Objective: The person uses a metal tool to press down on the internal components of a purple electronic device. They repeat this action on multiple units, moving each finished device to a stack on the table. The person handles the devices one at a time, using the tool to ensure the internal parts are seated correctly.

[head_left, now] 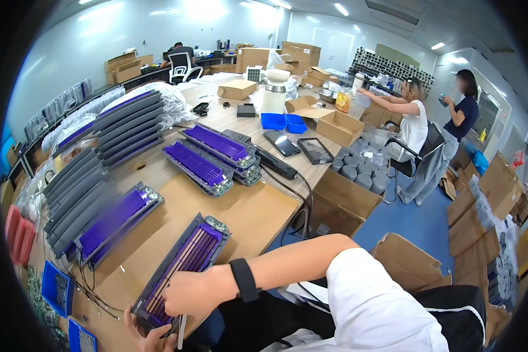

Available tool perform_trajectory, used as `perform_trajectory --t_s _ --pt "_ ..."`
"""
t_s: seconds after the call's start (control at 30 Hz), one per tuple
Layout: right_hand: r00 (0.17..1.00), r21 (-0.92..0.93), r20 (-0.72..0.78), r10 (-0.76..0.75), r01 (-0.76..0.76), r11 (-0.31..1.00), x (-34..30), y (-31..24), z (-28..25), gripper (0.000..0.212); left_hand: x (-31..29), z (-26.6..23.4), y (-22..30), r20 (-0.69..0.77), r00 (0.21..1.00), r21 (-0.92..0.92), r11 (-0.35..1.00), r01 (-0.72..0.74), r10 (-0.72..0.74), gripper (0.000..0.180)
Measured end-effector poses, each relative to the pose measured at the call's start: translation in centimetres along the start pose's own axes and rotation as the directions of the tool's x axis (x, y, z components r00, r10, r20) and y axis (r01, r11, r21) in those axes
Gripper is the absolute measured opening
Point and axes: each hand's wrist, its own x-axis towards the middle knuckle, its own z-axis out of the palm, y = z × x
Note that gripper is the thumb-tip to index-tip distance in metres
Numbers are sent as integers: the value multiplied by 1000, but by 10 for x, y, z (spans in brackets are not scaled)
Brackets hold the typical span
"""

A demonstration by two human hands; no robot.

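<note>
A long grey housing (208,239) with a purple inside and copper-coloured strips lies slantwise before me, a green circuit board at its far end. My left hand (146,335) grips its near end, thumb and fingers on the rim. My right hand (190,295) is curled over the near half, its fingertips down inside and mostly hidden by the hand. What those fingers hold, if anything, cannot be made out. A thin white strip (182,332) stands out below the right hand, beside the left fingertips. A black band (244,280) circles my right wrist.
Another purple-lined housing (120,223) with wires lies left, near stacked grey covers (76,196). More purple housings (202,158) lie further back. Blue bins (57,288) hold small parts. A phone (281,143), a black cable (308,190) and an open carton (346,202) are right; two people sit or stand beyond.
</note>
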Motion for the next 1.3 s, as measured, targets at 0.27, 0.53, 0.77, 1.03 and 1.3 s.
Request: perform_trajectory --t_s 0.27,0.53,0.77,1.03,1.3 --pt "992 -55 117 -55 62 997 18 7 -20 11 0 -14 7 -104 993 -159 987 39 -56 28" --pt "998 181 58 -23 12 983 2 2 -10 19 -13 -40 7 -94 994 -175 984 40 -57 33" --pt "993 147 48 -106 98 984 6 3 -1 34 -14 -39 -1 -90 995 -226 974 17 -38 32" --pt "986 -15 66 -152 153 988 11 -2 -11 30 -11 -41 1 -64 997 -244 969 33 -50 34" --pt "980 -140 150 -132 153 978 13 -12 -15 30 -11 -45 -2 -65 996 -214 976 42 -57 33"
